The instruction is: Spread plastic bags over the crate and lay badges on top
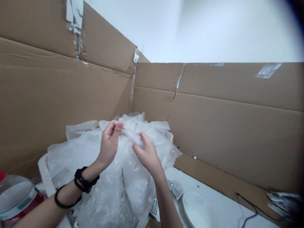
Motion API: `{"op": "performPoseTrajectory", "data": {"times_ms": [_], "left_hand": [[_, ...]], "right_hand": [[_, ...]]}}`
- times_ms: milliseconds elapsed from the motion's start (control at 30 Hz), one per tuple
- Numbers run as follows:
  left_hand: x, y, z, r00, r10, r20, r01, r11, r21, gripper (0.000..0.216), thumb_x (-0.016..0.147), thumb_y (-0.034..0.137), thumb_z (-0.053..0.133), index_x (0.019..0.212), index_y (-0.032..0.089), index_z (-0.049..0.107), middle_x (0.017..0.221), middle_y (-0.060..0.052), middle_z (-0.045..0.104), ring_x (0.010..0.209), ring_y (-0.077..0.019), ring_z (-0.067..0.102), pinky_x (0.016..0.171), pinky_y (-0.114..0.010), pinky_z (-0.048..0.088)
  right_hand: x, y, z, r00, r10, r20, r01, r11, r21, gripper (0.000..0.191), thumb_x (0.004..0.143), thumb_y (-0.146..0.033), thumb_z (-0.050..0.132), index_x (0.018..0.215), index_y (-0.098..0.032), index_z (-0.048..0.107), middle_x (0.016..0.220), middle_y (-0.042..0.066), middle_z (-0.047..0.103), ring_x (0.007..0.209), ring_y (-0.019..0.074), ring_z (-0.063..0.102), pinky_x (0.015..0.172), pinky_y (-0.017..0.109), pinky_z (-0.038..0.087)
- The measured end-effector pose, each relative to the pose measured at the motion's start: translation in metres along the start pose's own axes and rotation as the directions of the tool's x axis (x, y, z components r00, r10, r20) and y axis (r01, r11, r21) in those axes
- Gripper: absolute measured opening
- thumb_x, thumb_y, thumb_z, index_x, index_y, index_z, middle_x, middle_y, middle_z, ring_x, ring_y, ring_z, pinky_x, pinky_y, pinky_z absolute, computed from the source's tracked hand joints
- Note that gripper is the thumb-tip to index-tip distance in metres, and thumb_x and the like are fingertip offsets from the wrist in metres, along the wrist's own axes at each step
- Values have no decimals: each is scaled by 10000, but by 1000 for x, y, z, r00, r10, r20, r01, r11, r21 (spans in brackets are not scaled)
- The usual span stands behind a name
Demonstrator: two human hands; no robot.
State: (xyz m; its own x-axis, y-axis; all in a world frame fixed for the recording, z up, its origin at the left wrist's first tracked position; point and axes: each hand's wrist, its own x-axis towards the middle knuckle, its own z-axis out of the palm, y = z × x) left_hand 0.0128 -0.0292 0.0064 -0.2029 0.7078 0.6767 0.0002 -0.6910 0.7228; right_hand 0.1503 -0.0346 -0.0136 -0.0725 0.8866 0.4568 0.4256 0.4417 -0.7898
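Note:
My left hand [109,142] and my right hand [146,154] are raised over a big heap of clear plastic bags [99,180]. Between them they pinch one small clear plastic piece [132,134], the left fingertips on its upper left end and the right thumb and fingers on its lower right end. Both hands are closed on it. My left wrist wears a black watch and a black band.
Brown cardboard walls [228,126] taped at the seams enclose the space at the left and back. A clear bottle with a red label [16,198] sits at the bottom left. A white round dish [198,210] lies on the white table, with a dark cable [249,207] and stacked packets [285,204] at the right.

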Motion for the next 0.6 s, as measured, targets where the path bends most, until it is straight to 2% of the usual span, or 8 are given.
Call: {"op": "performPoseTrajectory", "data": {"times_ms": [100, 167, 267, 300, 400, 433, 567, 600], "left_hand": [[10, 0, -6, 977, -6, -215, -13, 996, -88, 306, 909, 431, 524, 719, 191, 515, 671, 22, 425, 581, -102, 376, 534, -211, 341], [13, -1, -8, 966, -27, -256, 0, 995, -105, 328, 908, 422, 530, 686, 186, 481, 642, 31, 385, 548, -93, 341, 500, -202, 321], [13, -3, -6, 984, -70, -166, 58, 995, -76, 348, 914, 416, 528, 668, 182, 451, 630, 32, 376, 547, -84, 353, 495, -191, 335], [11, -3, -5, 988, -80, -129, 71, 995, -73, 354, 916, 416, 526, 664, 182, 438, 624, 33, 375, 544, -81, 362, 494, -187, 344], [6, -3, -2, 992, -121, -45, 116, 988, -101, 373, 910, 423, 535, 658, 189, 391, 580, 49, 357, 474, -67, 347, 422, -178, 326], [5, -2, -2, 990, -140, -21, 137, 985, -108, 377, 905, 429, 542, 660, 192, 380, 560, 58, 345, 439, -61, 325, 385, -177, 300], [4, 0, -3, 982, -176, 74, 182, 980, -75, 378, 894, 448, 554, 672, 199, 376, 504, 76, 346, 365, -47, 288, 335, -173, 249], [4, 0, -3, 981, -172, 91, 177, 983, -56, 381, 892, 446, 557, 668, 197, 377, 503, 74, 347, 370, -48, 303, 344, -172, 265]], "right_hand": [[0, 10, -3, 995, -41, 89, 34, 996, 80, 300, 743, -142, 459, 1020, -228, 538, 834, -11, 614, 776, 190, 578, 719, 305, 463], [-2, 13, -4, 988, -88, 128, 69, 987, 144, 399, 785, -208, 535, 1182, -231, 503, 1019, 26, 633, 933, 206, 594, 837, 338, 470], [-3, 11, -4, 989, -143, 36, 131, 962, 239, 651, 735, -323, 696, 1326, -250, 433, 1299, 64, 534, 1193, 247, 498, 1019, 394, 390], [-3, 10, -3, 989, -145, -31, 148, 951, 272, 617, 736, -327, 700, 1301, -244, 468, 1297, 66, 541, 1202, 253, 494, 1029, 400, 383], [-1, 4, 0, 975, -133, -177, 192, 906, 377, 271, 811, -280, 599, 1069, -200, 613, 1081, 59, 652, 1057, 237, 581, 942, 374, 446], [-1, 3, 0, 969, -129, -209, 207, 890, 407, 233, 819, -269, 583, 1039, -199, 618, 1048, 54, 660, 1026, 228, 593, 916, 361, 458], [-3, 0, -4, 944, -140, -298, 261, 871, 417, 503, 751, -291, 689, 1218, -256, 505, 1136, 44, 614, 1039, 208, 574, 892, 329, 461], [-3, 1, -4, 944, -131, -303, 256, 870, 421, 468, 744, -303, 699, 1174, -248, 525, 1083, 39, 619, 987, 200, 583, 857, 316, 469]]}}
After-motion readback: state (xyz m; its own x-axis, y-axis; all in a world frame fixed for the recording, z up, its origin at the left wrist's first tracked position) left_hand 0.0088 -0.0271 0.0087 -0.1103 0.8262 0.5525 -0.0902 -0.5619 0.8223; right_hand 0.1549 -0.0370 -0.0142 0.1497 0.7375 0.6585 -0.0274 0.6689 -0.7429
